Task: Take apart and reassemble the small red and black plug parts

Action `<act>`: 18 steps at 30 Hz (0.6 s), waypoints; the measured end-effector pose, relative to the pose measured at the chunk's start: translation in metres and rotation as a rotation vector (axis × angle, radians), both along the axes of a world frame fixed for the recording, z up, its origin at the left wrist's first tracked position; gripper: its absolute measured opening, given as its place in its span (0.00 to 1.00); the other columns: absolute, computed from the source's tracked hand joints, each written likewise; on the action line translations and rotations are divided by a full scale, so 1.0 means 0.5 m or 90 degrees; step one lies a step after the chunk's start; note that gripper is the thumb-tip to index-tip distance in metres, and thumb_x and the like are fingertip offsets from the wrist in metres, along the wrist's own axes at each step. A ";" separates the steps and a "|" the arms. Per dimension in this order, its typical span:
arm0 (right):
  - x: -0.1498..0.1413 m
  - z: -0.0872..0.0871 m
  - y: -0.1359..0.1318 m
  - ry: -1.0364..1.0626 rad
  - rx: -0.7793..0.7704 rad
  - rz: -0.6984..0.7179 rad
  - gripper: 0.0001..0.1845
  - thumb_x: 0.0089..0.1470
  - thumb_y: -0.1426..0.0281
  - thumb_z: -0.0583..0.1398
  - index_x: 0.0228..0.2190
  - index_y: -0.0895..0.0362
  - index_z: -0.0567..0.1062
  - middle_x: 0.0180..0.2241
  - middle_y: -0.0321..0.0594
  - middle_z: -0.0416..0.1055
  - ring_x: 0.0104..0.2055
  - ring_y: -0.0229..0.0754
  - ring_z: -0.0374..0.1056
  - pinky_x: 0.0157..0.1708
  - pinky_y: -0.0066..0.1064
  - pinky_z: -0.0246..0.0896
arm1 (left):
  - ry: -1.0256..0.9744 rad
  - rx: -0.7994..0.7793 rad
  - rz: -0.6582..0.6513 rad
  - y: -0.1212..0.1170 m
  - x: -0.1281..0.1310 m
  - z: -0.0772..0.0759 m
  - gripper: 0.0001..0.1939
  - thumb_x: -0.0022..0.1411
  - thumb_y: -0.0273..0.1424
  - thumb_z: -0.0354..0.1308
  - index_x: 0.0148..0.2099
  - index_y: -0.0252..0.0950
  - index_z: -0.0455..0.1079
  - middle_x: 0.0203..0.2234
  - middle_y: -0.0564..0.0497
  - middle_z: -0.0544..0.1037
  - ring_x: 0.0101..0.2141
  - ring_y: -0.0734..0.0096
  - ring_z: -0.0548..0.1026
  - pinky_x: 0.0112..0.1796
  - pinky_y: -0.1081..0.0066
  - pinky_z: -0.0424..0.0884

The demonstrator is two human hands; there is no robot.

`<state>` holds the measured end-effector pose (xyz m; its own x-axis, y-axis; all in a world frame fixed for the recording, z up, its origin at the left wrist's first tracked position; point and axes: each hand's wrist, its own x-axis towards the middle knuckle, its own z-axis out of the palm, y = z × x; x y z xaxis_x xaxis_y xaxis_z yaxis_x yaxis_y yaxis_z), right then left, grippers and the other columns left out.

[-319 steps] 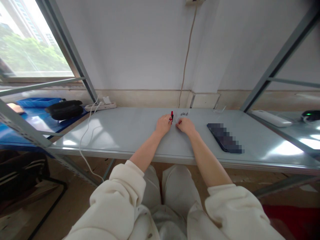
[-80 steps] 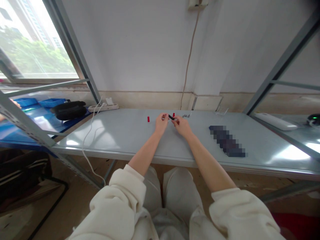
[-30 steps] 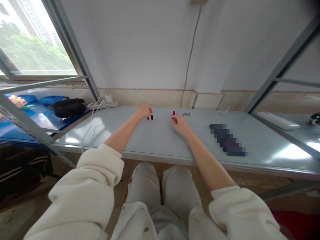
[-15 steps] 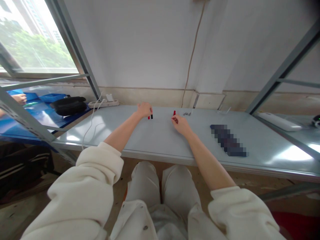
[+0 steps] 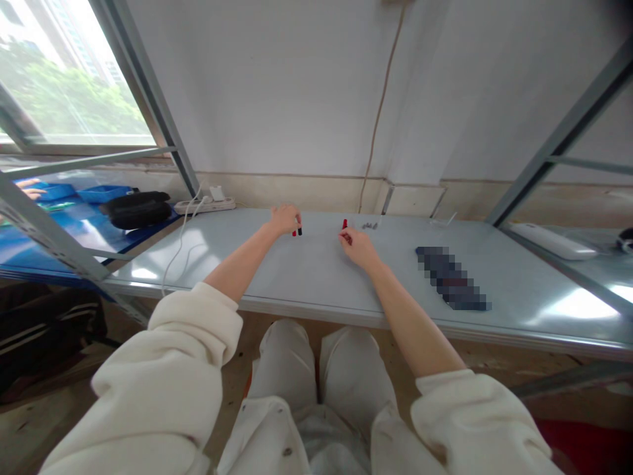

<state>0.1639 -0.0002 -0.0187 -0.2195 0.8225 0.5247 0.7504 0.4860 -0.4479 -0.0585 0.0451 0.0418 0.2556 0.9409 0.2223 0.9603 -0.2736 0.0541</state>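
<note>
Over the grey tabletop (image 5: 316,264), my left hand (image 5: 285,218) points its fingers down, closed on the top of a small black block-like piece (image 5: 299,231). A small red piece (image 5: 294,233) stands right beside the black one, partly hidden by the fingers. My right hand (image 5: 358,247) is to the right, its fingers curled in a pinch. Just beyond its fingertips is another small red piece (image 5: 345,223); I cannot tell whether they touch. Anything inside the right fingers is too small to make out.
Several small grey bits (image 5: 369,226) lie past my right hand, near a clear plastic item (image 5: 442,221). A blurred-out dark object (image 5: 452,278) lies at the right. A power strip (image 5: 205,205) with white cables sits back left. Another person's hand (image 5: 30,187) shows far left.
Both my hands stay nearly where they were, with the small pieces in the same places. At the far left, the other person's hand has shifted left.
</note>
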 end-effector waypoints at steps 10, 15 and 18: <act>0.004 0.009 -0.008 -0.021 -0.032 -0.106 0.11 0.51 0.73 0.50 0.33 0.58 0.71 0.30 0.43 0.72 0.32 0.41 0.67 0.34 0.30 0.57 | -0.014 -0.028 0.000 0.000 -0.001 0.000 0.10 0.51 0.34 0.57 0.37 0.39 0.72 0.43 0.46 0.72 0.48 0.55 0.63 0.47 0.54 0.53; 0.009 0.020 -0.019 -0.048 -0.074 -0.194 0.12 0.52 0.71 0.50 0.35 0.58 0.71 0.32 0.46 0.72 0.36 0.43 0.67 0.35 0.32 0.58 | -0.064 0.018 -0.012 -0.009 0.007 0.006 0.13 0.52 0.34 0.56 0.41 0.38 0.69 0.43 0.46 0.72 0.48 0.57 0.64 0.47 0.56 0.54; 0.017 0.023 -0.021 -0.074 -0.126 -0.255 0.12 0.52 0.70 0.50 0.34 0.59 0.72 0.33 0.48 0.72 0.38 0.46 0.67 0.35 0.33 0.59 | -0.125 0.105 -0.044 -0.021 0.026 0.014 0.12 0.56 0.34 0.51 0.41 0.37 0.68 0.41 0.46 0.72 0.45 0.62 0.66 0.46 0.60 0.57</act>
